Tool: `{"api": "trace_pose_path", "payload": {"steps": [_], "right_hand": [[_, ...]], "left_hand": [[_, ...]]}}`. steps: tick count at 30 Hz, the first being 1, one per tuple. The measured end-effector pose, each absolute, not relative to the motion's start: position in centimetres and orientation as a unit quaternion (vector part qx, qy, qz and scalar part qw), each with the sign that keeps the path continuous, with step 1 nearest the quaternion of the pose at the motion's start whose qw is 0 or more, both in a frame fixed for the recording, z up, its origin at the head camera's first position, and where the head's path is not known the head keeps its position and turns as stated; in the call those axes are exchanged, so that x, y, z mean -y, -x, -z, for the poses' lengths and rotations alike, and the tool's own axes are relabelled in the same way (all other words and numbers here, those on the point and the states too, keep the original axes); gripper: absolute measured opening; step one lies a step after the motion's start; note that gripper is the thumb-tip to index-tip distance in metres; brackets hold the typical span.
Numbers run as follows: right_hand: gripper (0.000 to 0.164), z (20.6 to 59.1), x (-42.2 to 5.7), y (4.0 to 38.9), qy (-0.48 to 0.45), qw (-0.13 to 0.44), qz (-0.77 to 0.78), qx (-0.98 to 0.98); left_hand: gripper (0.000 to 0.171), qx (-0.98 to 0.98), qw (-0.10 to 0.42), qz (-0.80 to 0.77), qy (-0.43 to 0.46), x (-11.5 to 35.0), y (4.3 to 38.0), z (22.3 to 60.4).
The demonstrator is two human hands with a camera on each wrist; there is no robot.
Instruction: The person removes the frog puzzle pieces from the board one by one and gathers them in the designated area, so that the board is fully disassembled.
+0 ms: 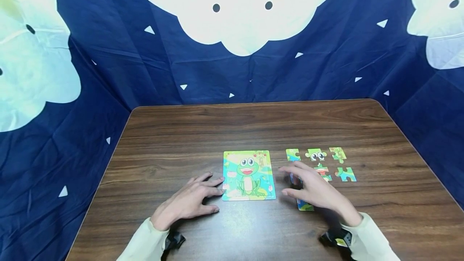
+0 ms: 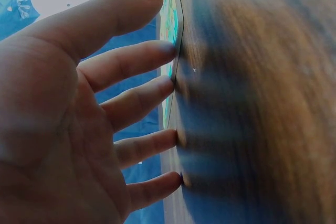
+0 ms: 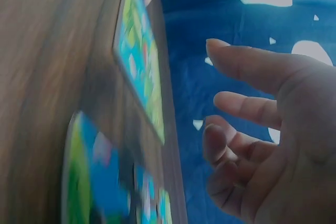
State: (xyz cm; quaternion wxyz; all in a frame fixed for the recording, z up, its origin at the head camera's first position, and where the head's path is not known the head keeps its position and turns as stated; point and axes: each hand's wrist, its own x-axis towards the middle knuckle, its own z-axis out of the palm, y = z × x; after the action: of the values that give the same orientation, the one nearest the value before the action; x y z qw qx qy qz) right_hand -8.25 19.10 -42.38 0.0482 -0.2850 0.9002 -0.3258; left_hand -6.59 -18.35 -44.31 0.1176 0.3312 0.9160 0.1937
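Note:
A square frog picture board (image 1: 248, 178) lies flat on the table, between the two hands. Fingertips of my left hand (image 1: 193, 198) rest at its left edge, with the fingers spread and nearly straight. To the board's right hovers my right hand (image 1: 313, 186), fingers loosely bent and nothing between them. Beneath and beyond that hand lie several jigsaw pieces, among them one with the frog's eyes (image 1: 316, 155), one with the red mouth (image 1: 323, 171) and a green and blue one (image 1: 305, 205). The hand partly covers some pieces. In the right wrist view, a blurred puzzle piece (image 3: 100, 166) appears below the board.
The wooden table (image 1: 174, 132) extends around the board and pieces. Dark blue cloth (image 1: 152, 75) with white cloud shapes hangs behind it and along both sides. Each wrist bears a small black device (image 1: 175, 240) at the sleeve cuff.

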Motion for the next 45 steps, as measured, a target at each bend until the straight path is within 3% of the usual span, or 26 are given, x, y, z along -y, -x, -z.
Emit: {"api": "trace_pose_path", "payload": {"steps": [22,36,45], "right_hand": [[0.054,43.7,-10.2,9.4,0.309,0.112,0.304,-0.894],[0.064,45.4,-9.1,9.0,0.29,0.11,0.271,-0.911],[0.058,45.5,-8.9,8.8,0.294,0.108,0.248,-0.917]], "left_hand": [[0.042,-0.915,0.125,-0.196,-0.331,18.4,6.7,44.2],[0.042,-0.913,0.119,-0.202,-0.333,18.5,6.7,44.1],[0.041,-0.914,0.113,-0.196,-0.337,18.5,6.6,44.2]]}}
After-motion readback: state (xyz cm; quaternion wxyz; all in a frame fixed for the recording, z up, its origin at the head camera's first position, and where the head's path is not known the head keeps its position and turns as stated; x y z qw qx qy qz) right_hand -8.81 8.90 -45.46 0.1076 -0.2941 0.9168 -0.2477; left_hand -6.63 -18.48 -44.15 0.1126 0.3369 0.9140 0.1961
